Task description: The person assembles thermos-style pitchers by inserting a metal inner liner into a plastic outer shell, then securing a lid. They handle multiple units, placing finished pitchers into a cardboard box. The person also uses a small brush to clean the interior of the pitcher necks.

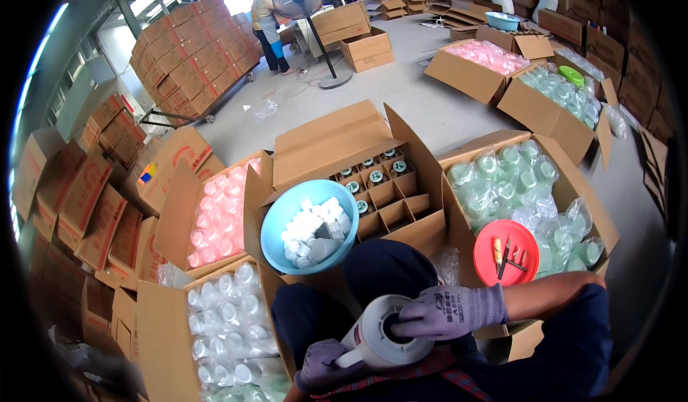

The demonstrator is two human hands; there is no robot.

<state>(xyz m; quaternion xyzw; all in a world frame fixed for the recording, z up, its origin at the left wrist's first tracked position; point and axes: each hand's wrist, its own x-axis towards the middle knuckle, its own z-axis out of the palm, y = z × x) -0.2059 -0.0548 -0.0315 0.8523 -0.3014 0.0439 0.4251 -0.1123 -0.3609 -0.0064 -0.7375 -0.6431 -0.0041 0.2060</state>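
Observation:
A pale grey jug [371, 323], which looks like a vacuum flask, lies tilted in my lap with its round dark mouth facing up. My left hand [324, 363], in a grey-purple glove, is closed round its handle. My right hand [446, 313], gloved alike, is over the mouth with its fingers bent together into the opening. The fingertips are hidden, so what they hold cannot be made out. Just beyond my knees sits a light blue basin [269, 224] of small white plastic parts. Beside my right arm, a red round tray [494, 267] carries several small hand tools.
A divided carton [398, 219] with several round-topped items stands ahead. Around me are cartons of bagged pink pieces [218, 219], clear-white pieces [228, 309] and pale green pieces [512, 176]. Farther off are a stand fan [322, 47], a person [266, 26] and stacked boxes [193, 54].

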